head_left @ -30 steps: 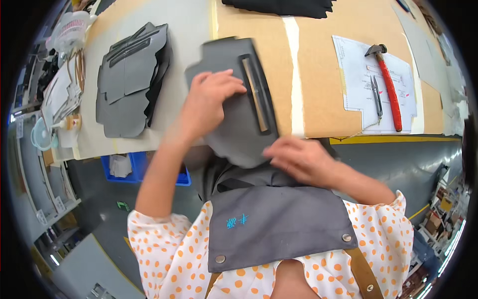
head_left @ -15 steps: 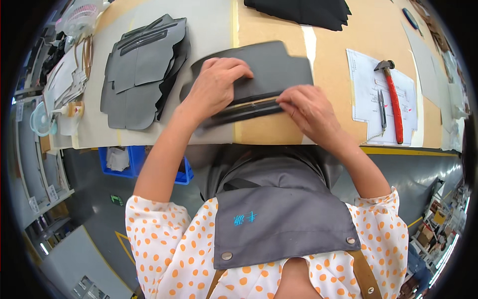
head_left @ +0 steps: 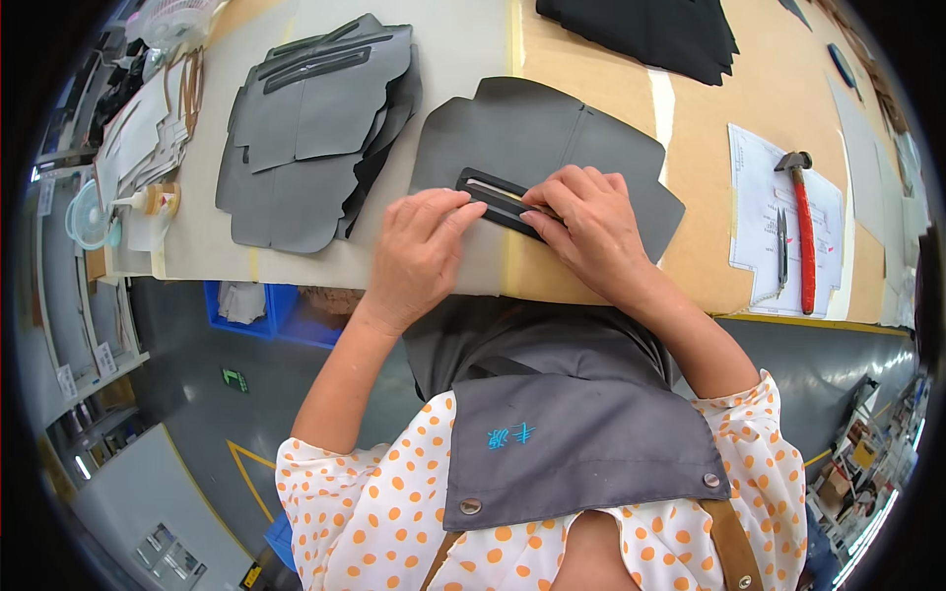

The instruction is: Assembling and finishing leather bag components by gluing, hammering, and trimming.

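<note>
A dark grey leather-like panel (head_left: 542, 128) with a stepped outline lies on the table in front of me. Along its near side runs a long narrow slot with a black border (head_left: 507, 209); a pale strip shows through the opening. At the slot's left end my left hand (head_left: 419, 246) pinches the border between thumb and fingertips. My right hand (head_left: 591, 227) lies over the right part of the slot, thumb and fingers closed on its edges. That hand hides the slot's right end.
Similar grey panels (head_left: 320, 128) are stacked at the left. Black pieces (head_left: 645, 34) lie at the far edge. On a paper pattern (head_left: 754, 182) at the right rest a red-handled hammer (head_left: 805, 227) and small snips (head_left: 782, 251). A glue bottle (head_left: 158, 200) stands far left.
The panel has been turned and laid down flatter. My left hand has come off its top and moved down to the slot's left end; my right hand stays at the right part.
</note>
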The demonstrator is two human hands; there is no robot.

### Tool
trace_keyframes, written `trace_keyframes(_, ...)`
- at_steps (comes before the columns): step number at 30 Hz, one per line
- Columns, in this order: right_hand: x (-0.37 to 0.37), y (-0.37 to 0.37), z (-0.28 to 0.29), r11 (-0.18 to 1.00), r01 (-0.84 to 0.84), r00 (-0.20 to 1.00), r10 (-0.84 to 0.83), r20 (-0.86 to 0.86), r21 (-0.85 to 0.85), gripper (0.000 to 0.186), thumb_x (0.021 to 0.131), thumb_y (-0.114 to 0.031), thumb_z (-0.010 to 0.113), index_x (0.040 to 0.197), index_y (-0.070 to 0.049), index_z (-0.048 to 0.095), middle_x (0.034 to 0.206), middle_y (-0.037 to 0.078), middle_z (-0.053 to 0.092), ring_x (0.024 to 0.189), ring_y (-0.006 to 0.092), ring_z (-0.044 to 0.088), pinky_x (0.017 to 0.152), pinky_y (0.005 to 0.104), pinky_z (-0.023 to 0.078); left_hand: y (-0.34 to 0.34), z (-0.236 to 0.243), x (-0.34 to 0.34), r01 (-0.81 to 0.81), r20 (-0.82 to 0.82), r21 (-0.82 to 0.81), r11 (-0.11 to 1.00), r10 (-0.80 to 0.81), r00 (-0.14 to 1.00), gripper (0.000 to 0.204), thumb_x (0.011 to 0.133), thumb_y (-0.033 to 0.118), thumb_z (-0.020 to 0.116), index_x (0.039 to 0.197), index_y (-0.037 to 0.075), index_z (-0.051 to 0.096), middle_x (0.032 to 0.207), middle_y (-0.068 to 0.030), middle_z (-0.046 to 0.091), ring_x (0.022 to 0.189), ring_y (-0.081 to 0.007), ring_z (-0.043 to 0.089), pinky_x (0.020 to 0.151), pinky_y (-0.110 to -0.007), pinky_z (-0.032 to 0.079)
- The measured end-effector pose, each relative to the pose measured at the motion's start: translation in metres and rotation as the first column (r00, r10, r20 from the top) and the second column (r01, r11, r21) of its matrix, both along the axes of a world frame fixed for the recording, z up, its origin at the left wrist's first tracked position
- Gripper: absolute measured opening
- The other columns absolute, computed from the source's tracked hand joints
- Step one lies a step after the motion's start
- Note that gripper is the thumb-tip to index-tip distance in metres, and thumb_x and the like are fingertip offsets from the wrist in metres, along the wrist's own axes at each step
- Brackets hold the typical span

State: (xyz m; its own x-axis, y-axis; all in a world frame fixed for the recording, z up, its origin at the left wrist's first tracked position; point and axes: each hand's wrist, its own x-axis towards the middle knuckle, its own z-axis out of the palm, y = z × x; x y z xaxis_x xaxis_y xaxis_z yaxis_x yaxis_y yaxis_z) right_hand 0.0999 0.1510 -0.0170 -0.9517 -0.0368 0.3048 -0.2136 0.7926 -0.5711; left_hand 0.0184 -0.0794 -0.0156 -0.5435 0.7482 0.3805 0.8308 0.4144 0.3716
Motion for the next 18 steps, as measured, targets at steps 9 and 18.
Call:
trace_keyframes(9, -0.014, -0.007, 0.009, 0.996, 0.049, 0.991, -0.058, 0.123, 0.075, 0.011, 0.086, -0.018, 0.075, 0.087, -0.012, 0.066, 0.086, 0.002, 0.063, 0.085, 0.0223, 0.059, 0.082, 0.0394, 0.039, -0.006, -0.018, 0.006, -0.042, -0.067, -0.054, 0.998, 0.038, 0.997, 0.031, 0.093, 0.008, 0.068, 0.123, 0.010, 0.071, 0.124, -0.0050, 0.065, 0.118, -0.0235, 0.061, 0.101, -0.040, 0.044)
trace_keyframes(18, -0.028, -0.025, -0.004, 1.000, 0.016, 0.994, -0.016, 0.111, 0.007, 0.011, 0.089, -0.020, 0.075, 0.096, -0.013, 0.072, 0.089, 0.000, 0.068, 0.086, 0.0204, 0.061, 0.083, 0.0367, 0.039, -0.008, -0.018, 0.008, -0.047, -0.029, -0.096, 0.994, 0.045, 0.999, 0.038, 0.090, 0.007, 0.070, 0.127, 0.012, 0.071, 0.133, -0.0049, 0.062, 0.123, -0.0212, 0.060, 0.103, -0.038, 0.041)
